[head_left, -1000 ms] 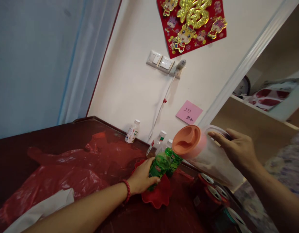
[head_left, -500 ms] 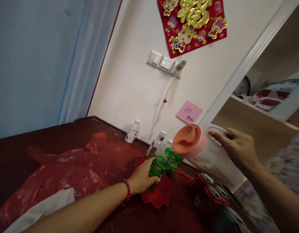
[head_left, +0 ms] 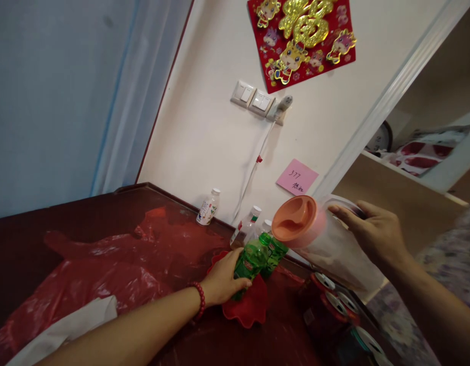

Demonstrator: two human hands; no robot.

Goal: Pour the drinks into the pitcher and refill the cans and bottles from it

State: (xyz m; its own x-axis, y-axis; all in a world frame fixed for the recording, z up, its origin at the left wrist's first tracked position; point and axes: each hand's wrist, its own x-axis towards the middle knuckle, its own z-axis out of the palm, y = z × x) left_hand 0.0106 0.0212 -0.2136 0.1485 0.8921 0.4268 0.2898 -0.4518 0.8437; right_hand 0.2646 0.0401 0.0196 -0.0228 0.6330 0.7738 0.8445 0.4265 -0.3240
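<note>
L hand [head_left: 221, 280] wrapped round green bottle [head_left: 251, 261] in red dish [head_left: 249, 305] on tabletop [head_left: 86, 223], R hand [head_left: 374, 237] gripping tilted clear jug [head_left: 326, 243] w/ orange lid [head_left: 294, 220] just above bottle

Small bottles [head_left: 245, 223] and cans [head_left: 336, 300] around dish [head_left: 250, 305]

Almost nothing moved. The right hand [head_left: 375, 236] tipped the clear jug [head_left: 326, 241] down a tiny bit, so its orange lid [head_left: 295, 219] sat a little closer to the green bottle [head_left: 252, 260].
</note>
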